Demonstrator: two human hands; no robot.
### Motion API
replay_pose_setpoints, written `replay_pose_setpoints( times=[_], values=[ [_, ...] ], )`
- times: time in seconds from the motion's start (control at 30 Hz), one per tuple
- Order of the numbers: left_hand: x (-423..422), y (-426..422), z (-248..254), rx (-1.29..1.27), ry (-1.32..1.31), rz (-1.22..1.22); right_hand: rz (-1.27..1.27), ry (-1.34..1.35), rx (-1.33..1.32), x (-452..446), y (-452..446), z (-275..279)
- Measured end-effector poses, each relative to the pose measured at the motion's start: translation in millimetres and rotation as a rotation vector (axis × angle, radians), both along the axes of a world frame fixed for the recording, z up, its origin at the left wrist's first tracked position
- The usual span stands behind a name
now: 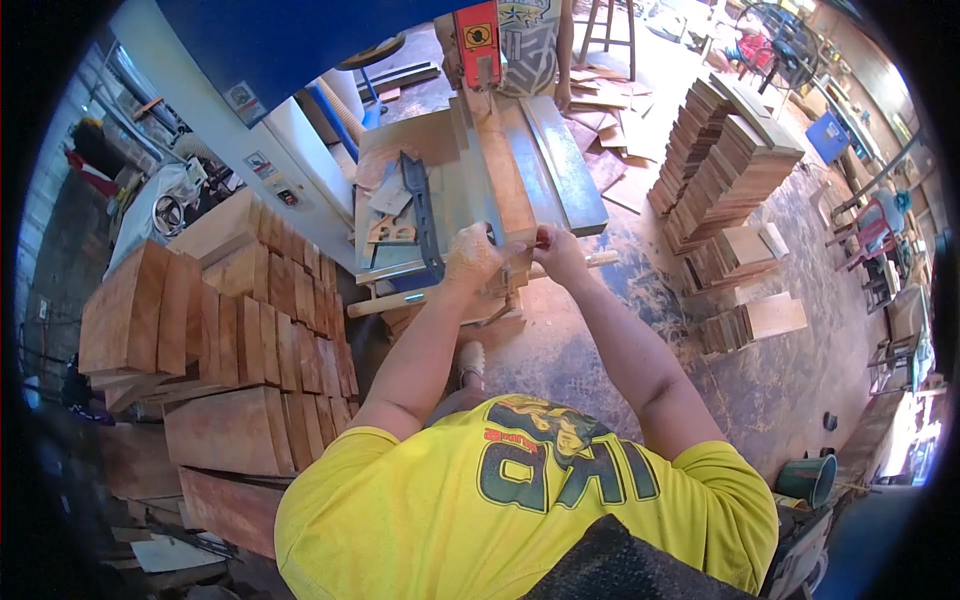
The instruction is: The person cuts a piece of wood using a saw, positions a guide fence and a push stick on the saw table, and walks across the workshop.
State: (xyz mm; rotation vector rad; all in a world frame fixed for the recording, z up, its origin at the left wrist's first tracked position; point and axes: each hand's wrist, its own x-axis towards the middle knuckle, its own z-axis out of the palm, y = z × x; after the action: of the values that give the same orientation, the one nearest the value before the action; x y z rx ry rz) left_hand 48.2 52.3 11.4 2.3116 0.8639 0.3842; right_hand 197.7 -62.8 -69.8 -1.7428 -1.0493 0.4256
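Observation:
A wooden board (512,190) stands lengthwise on the metal table (570,185) of a bandsaw, its far end at the red blade guard (478,45). At its near end, my left hand (474,258) is closed around the left side, close to the long fence (470,160). My right hand (560,252) grips the near right corner with bent fingers. Both hands' fingertips are partly hidden. Left of the fence, a dark slotted bar (420,215) lies on the table beside flat scraps (390,195). Across the saw, another person (530,50) stands behind the board's far end.
Thick wooden blocks (230,350) are stacked close at my left. Thin boards stand in tall stacks (730,160) on the right, with shorter stacks (755,320) nearer. Loose boards (605,130) lie on the floor behind the saw. A green bucket (808,480) sits lower right.

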Motion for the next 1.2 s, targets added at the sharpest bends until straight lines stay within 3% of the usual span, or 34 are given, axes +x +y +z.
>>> replay_pose_setpoints(
  times=[0.43, 0.53, 0.6, 0.67, 0.73, 0.8, 0.93, 1.0, 1.1, 1.13, 1.2],
  values=[
    [6.5, 9.5, -10.5, 0.011, -0.025, 0.008, 0.015, 0.029, -0.05, -5.0, -0.9, 20.3],
    [4.9, 9.3, -4.8, 0.045, -0.007, -0.013, -0.106, -0.086, -0.111, -10.9, -6.0, 4.8],
    [4.4, 8.0, -3.4, 0.026, 0.012, 0.003, -0.157, -0.15, -0.285, -28.0, -22.1, 0.4],
    [6.9, 10.5, -4.3, 0.016, 0.024, 0.014, 0.023, -0.054, -0.468, -56.6, -43.1, -7.1],
    [8.2, 12.0, -11.2, 0.019, 0.001, 0.018, 0.304, -0.035, -0.268, -92.2, -59.7, -15.3],
    [7.8, 10.4, -7.4, 0.038, 0.016, 0.012, 0.544, -0.148, -0.41, -121.3, -54.9, 3.9],
    [7.1, 10.2, -2.6, 0.005, 0.057, 0.003, 0.602, -0.234, -0.169, -153.2, 4.8, -23.7],
    [8.7, 13.1, -3.0, 0.008, 0.085, -0.02, 0.47, -0.334, -0.384, -161.7, 42.8, -9.1],
    [9.1, 15.0, -10.1, 0.114, 0.057, -0.042, 0.375, 0.471, 0.3, -163.2, 127.2, -171.2],
    [9.3, 14.8, -9.9, 0.211, -0.001, -0.044, 0.375, 0.472, 0.318, -159.9, 126.4, -129.3],
    [11.4, 17.9, -8.9, 0.191, 0.021, -0.077, 0.237, -0.396, -0.315, -145.8, 117.0, -54.6]
  ],
)
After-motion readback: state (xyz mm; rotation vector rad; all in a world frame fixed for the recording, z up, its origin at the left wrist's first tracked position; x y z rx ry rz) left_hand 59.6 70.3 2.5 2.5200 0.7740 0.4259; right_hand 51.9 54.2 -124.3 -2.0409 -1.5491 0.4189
